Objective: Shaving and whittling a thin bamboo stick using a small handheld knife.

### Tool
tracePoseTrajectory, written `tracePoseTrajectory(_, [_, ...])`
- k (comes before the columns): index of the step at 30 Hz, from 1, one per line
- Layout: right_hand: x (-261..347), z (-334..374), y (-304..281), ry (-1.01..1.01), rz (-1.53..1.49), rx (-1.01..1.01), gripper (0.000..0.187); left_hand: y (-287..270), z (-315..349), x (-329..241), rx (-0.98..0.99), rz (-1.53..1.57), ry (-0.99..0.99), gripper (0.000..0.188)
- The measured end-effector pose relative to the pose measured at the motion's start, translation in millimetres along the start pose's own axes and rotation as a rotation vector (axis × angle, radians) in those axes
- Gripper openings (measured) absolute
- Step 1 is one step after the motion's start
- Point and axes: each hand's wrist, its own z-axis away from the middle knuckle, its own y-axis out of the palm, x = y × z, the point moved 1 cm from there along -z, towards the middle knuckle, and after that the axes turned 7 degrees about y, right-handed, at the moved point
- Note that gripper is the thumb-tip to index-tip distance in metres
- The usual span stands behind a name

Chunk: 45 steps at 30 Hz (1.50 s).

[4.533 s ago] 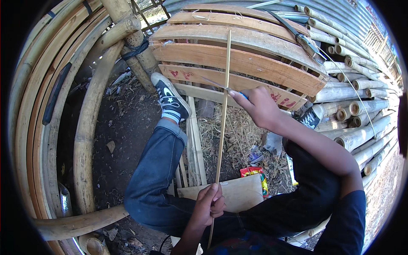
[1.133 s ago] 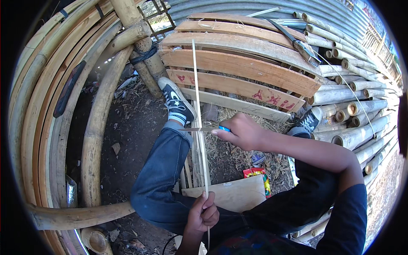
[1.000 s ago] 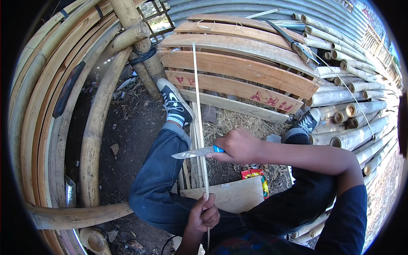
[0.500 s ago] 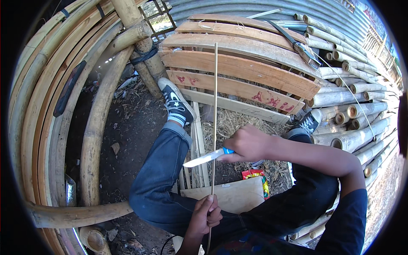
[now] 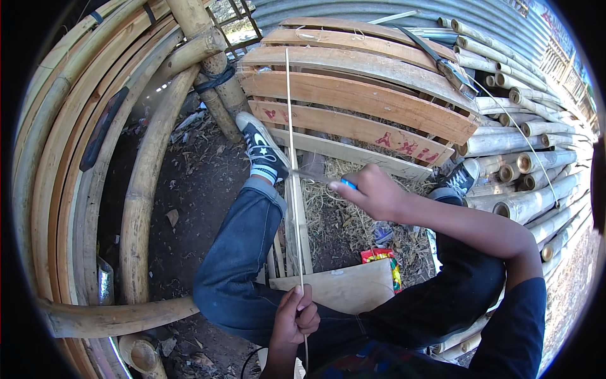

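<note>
A long, thin bamboo strip [image 5: 293,170] stands upright in front of me, its lower part gripped by my left hand [image 5: 296,316] with the fingers wrapped round it. In my right hand [image 5: 372,191] is a knife [image 5: 315,177] with a blue handle, held to the right of the strip. Its blade points left and reaches toward the strip about midway up; blurred, it does not show clearly whether it touches. The strip's top end crosses in front of a slatted wooden crate [image 5: 372,88]. Below its lower half lies a pale board [image 5: 347,289] between my legs.
Stacked bamboo poles [image 5: 536,165] lie at the right, beside a corrugated metal sheet [image 5: 379,14]. A sheathed blade with a strap [image 5: 456,77] rests on the crate. Bamboo and wood rails [image 5: 142,196] curve along the left. A red and yellow packet [image 5: 385,262] lies near my right leg.
My right hand with the knife has moved up and slightly right along the strip. The strip's top has swung left, and my left hand has shifted slightly left, still holding it.
</note>
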Motion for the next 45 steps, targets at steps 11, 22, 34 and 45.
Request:
tracePoseTrajectory(11, [42,23,27,-0.268,0.254,0.198,0.057,-6,-23,-6,0.12,0.384,-0.076,0.037])
tracePoseTrajectory(22, [37,16,13,-0.34,0.276,0.371,0.062,15,-23,-2,-0.112,-0.137,-0.034,0.037])
tracePoseTrajectory(34, [4,-8,4,-0.009,0.088,0.048,0.058,12,-9,8,-0.099,-0.158,-0.08,0.037])
tracePoseTrajectory(45, [-4,-22,-2,0.317,-0.962,0.194,0.025,-29,-43,26,0.268,0.414,-0.32,0.038])
